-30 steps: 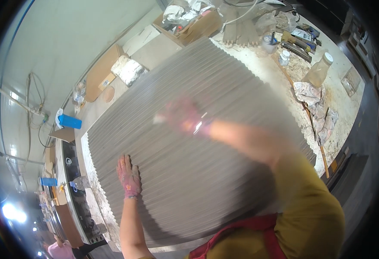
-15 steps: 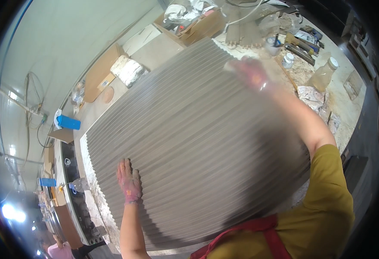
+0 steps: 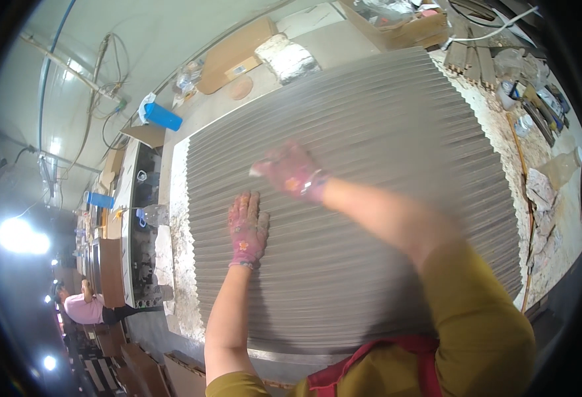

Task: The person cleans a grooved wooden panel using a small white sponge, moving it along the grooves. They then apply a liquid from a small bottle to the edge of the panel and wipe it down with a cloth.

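Note:
A large grey-brown ribbed panel [image 3: 344, 264] with many parallel grooves and zigzag ends lies across the worktable. My left hand [image 3: 245, 233], in a pink glove with a flower mark, rests flat on the ribs at the panel's left part, fingers stretched out. Farther off and to its right, my right hand [image 3: 294, 170], in a matching glove, is over the panel with the arm reaching across. Motion smears its fingers, which look closed. Something small and pale sticks out at their left side; its kind cannot be made out.
White-dusted worktable [image 3: 180, 264] borders the panel. Along the far edge are a wrapped white block [image 3: 287, 58], cardboard and a blue container [image 3: 162, 116]. Hand tools [image 3: 544, 109], a jar [image 3: 562, 168] and crumpled paper [image 3: 540, 190] lie at right. Another person [image 3: 84, 308] is far left.
My right hand has swept from the panel's far right end leftward, close to my left hand. My left hand stays flat on the panel. The view has turned toward the left.

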Demonstrator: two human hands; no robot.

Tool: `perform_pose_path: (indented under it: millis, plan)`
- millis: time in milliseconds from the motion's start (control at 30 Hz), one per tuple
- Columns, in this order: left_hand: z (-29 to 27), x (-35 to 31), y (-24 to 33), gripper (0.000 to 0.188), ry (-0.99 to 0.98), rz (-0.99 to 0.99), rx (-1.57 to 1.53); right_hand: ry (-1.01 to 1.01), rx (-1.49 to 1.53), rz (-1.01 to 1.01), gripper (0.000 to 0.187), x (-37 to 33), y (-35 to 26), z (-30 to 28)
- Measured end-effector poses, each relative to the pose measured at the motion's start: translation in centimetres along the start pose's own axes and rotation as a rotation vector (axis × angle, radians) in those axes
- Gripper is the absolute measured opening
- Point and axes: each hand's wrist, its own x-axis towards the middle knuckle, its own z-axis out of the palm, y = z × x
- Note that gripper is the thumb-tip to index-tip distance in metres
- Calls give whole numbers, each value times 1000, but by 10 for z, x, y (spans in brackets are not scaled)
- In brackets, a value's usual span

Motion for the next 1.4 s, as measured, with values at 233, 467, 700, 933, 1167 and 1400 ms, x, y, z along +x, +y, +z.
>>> perform_pose_path:
  millis: [233, 467, 700, 933, 1167, 1400]
  plan:
    - [-5, -10, -6, 54, 19, -18, -11, 200, 51, 71, 29, -38, 118, -54]
    - [-4, -3, 1, 55, -33, -44, -50, -86, -72, 642, 28, -53, 149, -184]
    - [-8, 2, 7, 55, -2, 22, -72, 69, -250, 286, 34, -88, 187, -122]
    - [-5, 5, 15, 54, -47, 26, -41, 354, -610, 726, 34, -186, 312, -269]
    - [-6, 3, 7, 55, 15, 59, -63, 246, -823, 608, 30, -176, 300, -263]
    - [-7, -1, 4, 55, -8, 11, -59, 35, 467, 203, 45, -24, 104, -83]
